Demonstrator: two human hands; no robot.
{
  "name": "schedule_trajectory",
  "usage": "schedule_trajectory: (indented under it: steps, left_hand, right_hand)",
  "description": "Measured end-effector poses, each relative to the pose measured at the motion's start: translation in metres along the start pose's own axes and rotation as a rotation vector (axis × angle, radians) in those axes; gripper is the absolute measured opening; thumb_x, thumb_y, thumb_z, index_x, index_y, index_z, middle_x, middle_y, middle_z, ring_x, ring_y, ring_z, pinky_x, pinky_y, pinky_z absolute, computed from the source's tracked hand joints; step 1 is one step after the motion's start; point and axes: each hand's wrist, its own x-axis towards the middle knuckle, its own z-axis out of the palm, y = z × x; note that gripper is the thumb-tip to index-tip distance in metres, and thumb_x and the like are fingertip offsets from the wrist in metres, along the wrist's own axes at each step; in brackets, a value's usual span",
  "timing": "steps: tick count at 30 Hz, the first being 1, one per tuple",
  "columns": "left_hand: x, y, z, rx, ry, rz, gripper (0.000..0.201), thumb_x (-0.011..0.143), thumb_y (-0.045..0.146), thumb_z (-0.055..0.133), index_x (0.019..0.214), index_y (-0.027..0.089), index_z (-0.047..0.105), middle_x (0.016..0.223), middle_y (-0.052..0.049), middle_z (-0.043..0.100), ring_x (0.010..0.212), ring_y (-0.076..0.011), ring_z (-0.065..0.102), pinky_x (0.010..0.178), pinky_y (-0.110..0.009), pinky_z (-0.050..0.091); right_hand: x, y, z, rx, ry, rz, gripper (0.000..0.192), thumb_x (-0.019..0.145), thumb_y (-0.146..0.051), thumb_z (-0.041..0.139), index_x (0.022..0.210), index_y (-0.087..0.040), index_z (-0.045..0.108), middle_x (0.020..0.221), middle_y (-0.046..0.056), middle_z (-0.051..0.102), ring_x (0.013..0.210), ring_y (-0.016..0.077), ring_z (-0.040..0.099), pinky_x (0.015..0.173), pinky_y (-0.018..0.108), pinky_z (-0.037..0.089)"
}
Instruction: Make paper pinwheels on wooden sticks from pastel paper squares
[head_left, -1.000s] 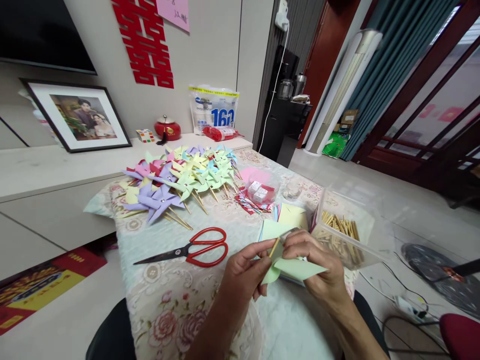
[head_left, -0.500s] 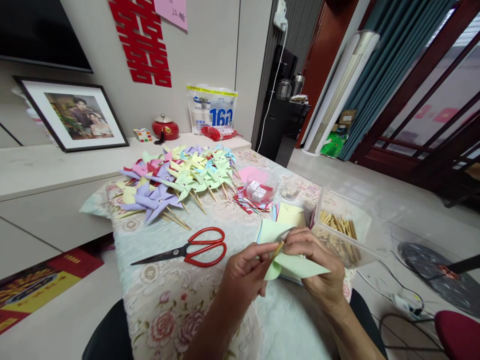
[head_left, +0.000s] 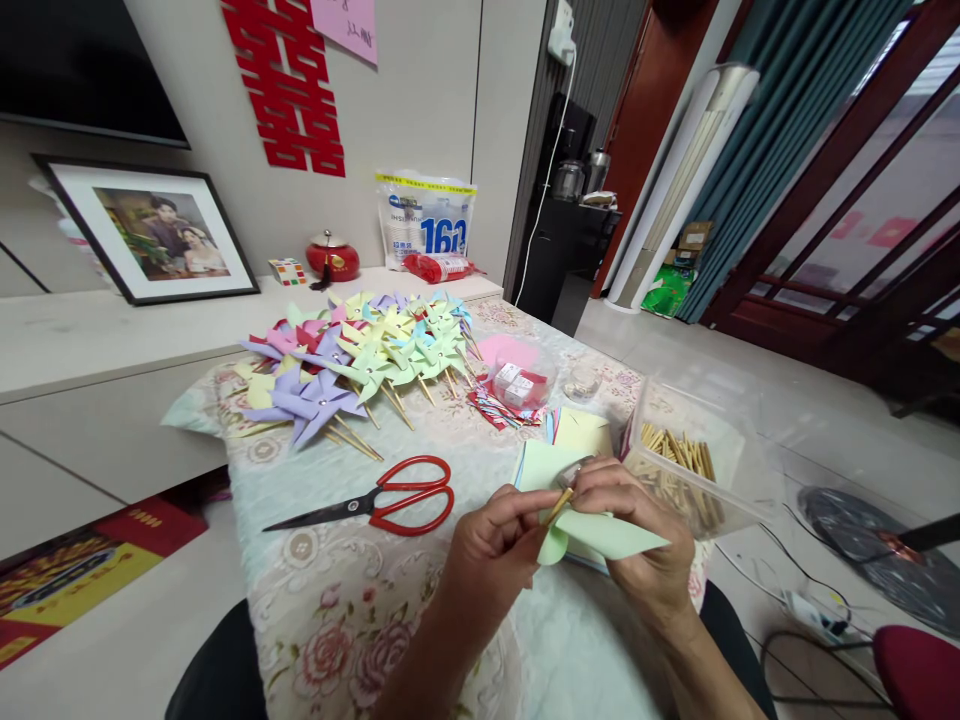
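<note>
My left hand (head_left: 491, 545) is closed around a thin wooden stick (head_left: 559, 504), its index finger stretched towards the stick's end. Pale green pinwheel paper (head_left: 619, 537) is folded against that stick, one blade pointing right. My right hand (head_left: 651, 530) pinches the same paper from the other side. Between its fingers and the stick's tip shows a small grey, metallic-looking object (head_left: 574, 472), too covered to name. Beneath the hands lies a stack of coloured paper sheets (head_left: 541, 462), pale green on top. To the left, red-handled scissors (head_left: 375, 497) rest on the tablecloth.
Finished pinwheels (head_left: 367, 350) are heaped at the far left of the table. A clear plastic box (head_left: 739, 490) of short sticks stands right of my hands. Beyond the stack are a clear bag (head_left: 529, 375), paper strips (head_left: 499, 412) and a small clear dish (head_left: 581, 383).
Both hands have shifted slightly right with the stick and the green paper. More of the grey object shows by my right fingers.
</note>
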Motion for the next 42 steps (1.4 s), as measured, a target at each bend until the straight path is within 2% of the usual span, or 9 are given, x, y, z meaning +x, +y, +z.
schedule_trajectory:
  steps: [4,8,21,27,42]
  left_hand:
    - [0.000,0.006,0.002,0.045,0.006,0.055,0.030,0.070,0.021,0.078,0.100,0.025,0.081,0.068,0.003,0.048,0.049,-0.0041,0.041,0.044,-0.018,0.031]
    - [0.000,0.011,0.003,0.129,0.027,0.168,0.032,0.070,0.014,0.076,0.099,0.027,0.081,0.069,0.003,0.049,0.055,-0.0055,0.043,0.050,-0.018,0.032]
    - [-0.002,0.007,0.001,0.288,-0.006,0.345,0.042,0.078,0.005,0.066,0.109,0.031,0.077,0.074,0.002,0.051,0.062,-0.0086,0.048,0.056,-0.020,0.038]
    - [-0.002,0.008,0.001,0.320,-0.004,0.364,0.044,0.078,0.003,0.065,0.110,0.031,0.076,0.075,0.002,0.051,0.064,-0.0091,0.050,0.056,-0.019,0.039]
    - [-0.003,0.011,0.001,0.309,-0.001,0.325,0.035,0.080,0.009,0.066,0.107,0.028,0.078,0.074,0.001,0.053,0.064,-0.0098,0.050,0.058,-0.020,0.040]
  right_hand:
    - [-0.001,0.000,0.000,0.009,0.010,0.018,0.016,0.089,-0.008,0.063,0.094,-0.021,0.069,0.085,0.004,0.066,0.080,0.0204,0.062,0.079,0.041,0.048]
    - [-0.003,0.002,0.000,0.026,0.003,0.037,0.013,0.090,-0.010,0.064,0.094,-0.022,0.069,0.086,0.003,0.067,0.081,0.0199,0.063,0.082,0.040,0.047]
    - [-0.011,0.006,-0.001,0.160,-0.010,0.189,0.014,0.090,-0.012,0.064,0.092,-0.025,0.069,0.087,0.001,0.067,0.086,0.0192,0.061,0.089,0.038,0.045]
    - [-0.009,0.004,0.000,0.178,-0.001,0.210,0.012,0.092,-0.015,0.063,0.091,-0.025,0.070,0.085,0.001,0.067,0.086,0.0189,0.062,0.089,0.037,0.046]
    - [-0.008,0.002,-0.001,0.171,0.009,0.236,0.009,0.092,-0.029,0.067,0.088,-0.024,0.072,0.081,0.005,0.070,0.082,0.0223,0.064,0.082,0.040,0.051]
